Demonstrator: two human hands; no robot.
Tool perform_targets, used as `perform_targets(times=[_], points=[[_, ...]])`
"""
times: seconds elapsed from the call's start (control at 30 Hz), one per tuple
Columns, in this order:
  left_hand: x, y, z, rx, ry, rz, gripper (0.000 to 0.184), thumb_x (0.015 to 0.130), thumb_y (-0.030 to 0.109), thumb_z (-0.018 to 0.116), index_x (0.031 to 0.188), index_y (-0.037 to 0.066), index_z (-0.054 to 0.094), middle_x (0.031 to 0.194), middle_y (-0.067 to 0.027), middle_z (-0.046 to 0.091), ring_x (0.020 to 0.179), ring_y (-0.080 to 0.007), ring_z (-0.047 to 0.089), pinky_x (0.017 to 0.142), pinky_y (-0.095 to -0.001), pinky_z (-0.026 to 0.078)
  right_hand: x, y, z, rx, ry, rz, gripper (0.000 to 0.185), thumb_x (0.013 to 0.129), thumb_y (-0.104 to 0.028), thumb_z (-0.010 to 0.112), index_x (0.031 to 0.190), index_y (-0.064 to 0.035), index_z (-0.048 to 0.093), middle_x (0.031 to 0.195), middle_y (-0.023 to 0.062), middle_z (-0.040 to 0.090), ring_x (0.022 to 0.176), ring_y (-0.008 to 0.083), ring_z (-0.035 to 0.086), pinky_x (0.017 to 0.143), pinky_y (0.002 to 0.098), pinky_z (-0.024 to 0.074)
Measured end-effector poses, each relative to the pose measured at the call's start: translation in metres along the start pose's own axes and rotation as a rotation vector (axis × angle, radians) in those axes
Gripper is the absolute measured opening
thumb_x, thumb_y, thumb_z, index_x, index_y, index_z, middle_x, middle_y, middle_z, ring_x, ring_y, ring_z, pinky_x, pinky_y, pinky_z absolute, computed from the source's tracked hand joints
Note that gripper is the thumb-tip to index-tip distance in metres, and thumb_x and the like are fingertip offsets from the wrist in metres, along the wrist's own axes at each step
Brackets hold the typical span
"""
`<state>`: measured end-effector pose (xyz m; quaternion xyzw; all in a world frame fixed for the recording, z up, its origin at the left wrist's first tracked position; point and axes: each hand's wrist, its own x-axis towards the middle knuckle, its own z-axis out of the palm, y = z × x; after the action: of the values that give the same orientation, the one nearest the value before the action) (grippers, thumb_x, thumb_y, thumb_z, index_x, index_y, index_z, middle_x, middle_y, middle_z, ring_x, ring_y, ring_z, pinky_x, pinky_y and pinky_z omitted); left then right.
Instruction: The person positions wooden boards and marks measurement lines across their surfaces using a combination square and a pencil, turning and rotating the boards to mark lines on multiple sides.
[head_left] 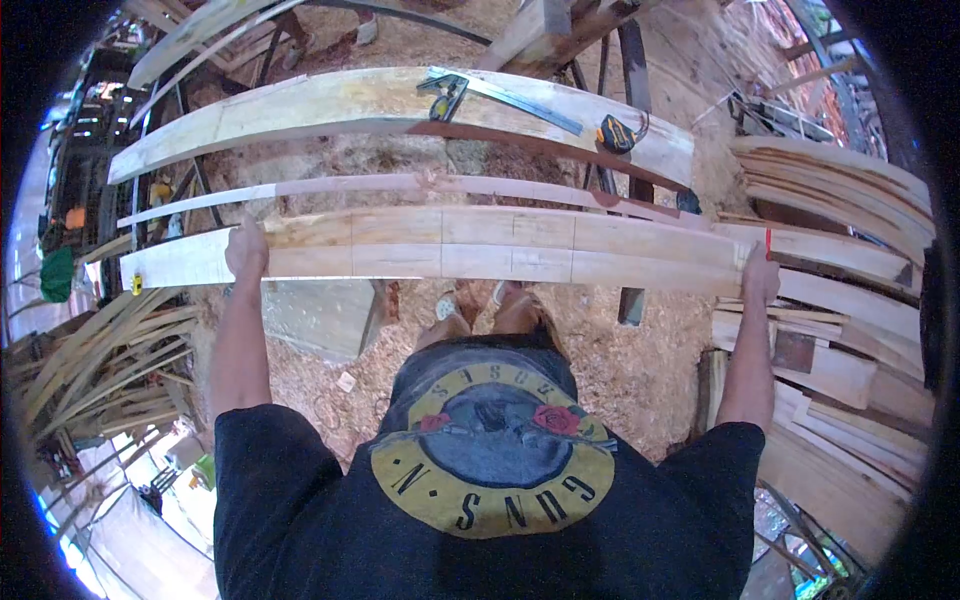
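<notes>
Plank (508, 232) gripped at two places, marks uppermost

Plank lies crosswise before the body, its pale face ruled with one long line and several cross lines. Near its left end it is gripped by the left hand (247, 250), fingers closed over it. Towards the other end it is gripped by the right hand (761, 277), also closed; a red stick (768, 242), perhaps a pencil, is seen there. Whether any weight is borne from below cannot be told.

Step in hand judged to be handling or positioning of the marked piece. For any shift, both ends would need to be moved together, without twist.

Just beyond, a thin strip (350, 185); farther, a wide board (300, 115), on which a square (447, 100) and a tape measure (617, 134) are laid.
</notes>
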<state>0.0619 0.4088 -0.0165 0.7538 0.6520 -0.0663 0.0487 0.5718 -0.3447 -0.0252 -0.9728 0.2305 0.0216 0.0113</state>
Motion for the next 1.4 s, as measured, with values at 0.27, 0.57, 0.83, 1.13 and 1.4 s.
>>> perform_targets(times=[0.27, 0.57, 0.83, 1.13, 1.4], points=[[0.013, -0.008, 0.011, -0.030, 0.018, 0.025, 0.069, 0.098, 0.054, 0.034, 0.117, -0.004, 0.067, 0.121, -0.0299, 0.065, 0.113, -0.0475, 0.062, 0.101, -0.0517, 0.045, 0.028, 0.009, 0.017, 0.000, 0.000, 0.025, 0.087, 0.090, -0.071, 0.038, 0.122, 0.0049, 0.065, 0.121, 0.0293, 0.067, 0.116, 0.0423, 0.064, 0.098, 0.0509, 0.0485], [0.020, 0.023, 0.000, -0.424, 0.292, -0.118, 0.064, 0.093, 0.050, 0.041, 0.114, -0.005, 0.067, 0.107, -0.0318, 0.068, 0.109, -0.0467, 0.062, 0.097, -0.0515, 0.044, 0.036, -0.006, 0.010, 0.304, 0.151, 0.054, 0.080, 0.089, -0.067, 0.041, 0.113, 0.0048, 0.068, 0.116, 0.0281, 0.068, 0.110, 0.0453, 0.064, 0.097, 0.0532, 0.0467], [-0.012, 0.003, 0.024, -0.860, 0.403, -0.206, 0.052, 0.089, 0.041, 0.048, 0.107, -0.004, 0.067, 0.102, -0.0256, 0.068, 0.094, -0.0380, 0.063, 0.089, -0.0473, 0.046, 0.058, 0.063, 0.066, 0.223, 0.360, -0.093, 0.051, 0.095, -0.044, 0.048, 0.109, 0.0002, 0.070, 0.107, 0.0270, 0.070, 0.097, 0.0426, 0.066, 0.082, 0.0530, 0.0484], [-0.031, -0.036, 0.071, -1.779, 0.205, -0.274, 0.058, 0.090, 0.039, 0.034, 0.125, 0.000, 0.059, 0.123, -0.0172, 0.063, 0.113, -0.0327, 0.062, 0.098, -0.0463, 0.050, -0.001, 0.070, 0.074, 1.706, -0.061, 0.109, 0.034, 0.081, -0.024, 0.061, 0.100, 0.0037, 0.068, 0.100, 0.0183, 0.069, 0.089, 0.0353, 0.069, 0.080, 0.0490, 0.0566], [-0.055, -0.042, 0.094, -1.754, 0.279, -0.354, 0.070, 0.085, 0.043, 0.032, 0.136, -0.001, 0.054, 0.136, -0.0230, 0.056, 0.124, -0.0406, 0.054, 0.103, -0.0566, 0.046, -0.015, 0.075, 0.102, 1.845, -0.188, 0.102, 0.035, 0.082, -0.023, 0.060, 0.103, 0.0034, 0.069, 0.102, 0.0186, 0.069, 0.092, 0.0352, 0.069, 0.081, 0.0490, 0.0563]])
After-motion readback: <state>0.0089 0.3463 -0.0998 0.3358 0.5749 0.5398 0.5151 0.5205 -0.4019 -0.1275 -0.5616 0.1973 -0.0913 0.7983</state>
